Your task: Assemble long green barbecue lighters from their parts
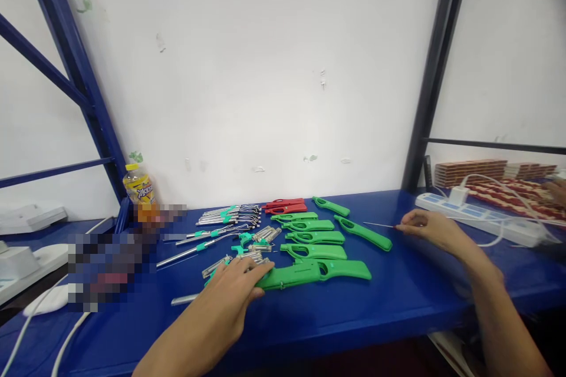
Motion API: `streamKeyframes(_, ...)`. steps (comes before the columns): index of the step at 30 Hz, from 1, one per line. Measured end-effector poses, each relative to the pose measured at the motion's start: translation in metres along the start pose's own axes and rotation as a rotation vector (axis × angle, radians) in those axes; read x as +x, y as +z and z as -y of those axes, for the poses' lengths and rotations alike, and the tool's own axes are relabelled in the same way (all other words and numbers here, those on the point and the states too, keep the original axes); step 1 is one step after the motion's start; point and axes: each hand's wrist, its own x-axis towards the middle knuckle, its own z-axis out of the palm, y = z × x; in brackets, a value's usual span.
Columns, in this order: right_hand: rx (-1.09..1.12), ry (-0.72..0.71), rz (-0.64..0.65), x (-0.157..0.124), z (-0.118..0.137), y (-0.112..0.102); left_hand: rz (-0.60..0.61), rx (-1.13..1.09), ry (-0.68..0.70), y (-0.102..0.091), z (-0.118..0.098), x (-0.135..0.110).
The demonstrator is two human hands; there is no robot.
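Observation:
On the blue table (398, 300), my left hand (236, 283) lies with fingers spread over a heap of small metal parts (260, 238), its fingertips touching the end of the nearest green plastic lighter shell (316, 273). Several more green shells (316, 238) lie in a row behind it, and two red shells (285, 207) at the back. My right hand (427, 228) rests further right, pinching a thin metal rod (378, 224) that points left toward a slanted green shell (363, 232).
Metal tubes with teal fittings (221, 225) lie left of the shells. A yellow drink bottle (139, 188) stands by the blue rack post. A white power strip (480, 218) and stacked red-brown parts (473, 172) sit at the right. White cables (48, 300) trail at left.

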Motion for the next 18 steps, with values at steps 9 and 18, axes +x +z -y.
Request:
streamKeyframes(9, 0.087, -0.17, 0.269, -0.037, 0.1, 0.018, -0.258, 0.422, 0.138, 0.023, 0.002, 0.032)
streamKeyframes(18, 0.725, -0.36, 0.867, -0.112, 0.2, 0.071, -0.633, 0.454, 0.381, 0.023, -0.016, 0.041)
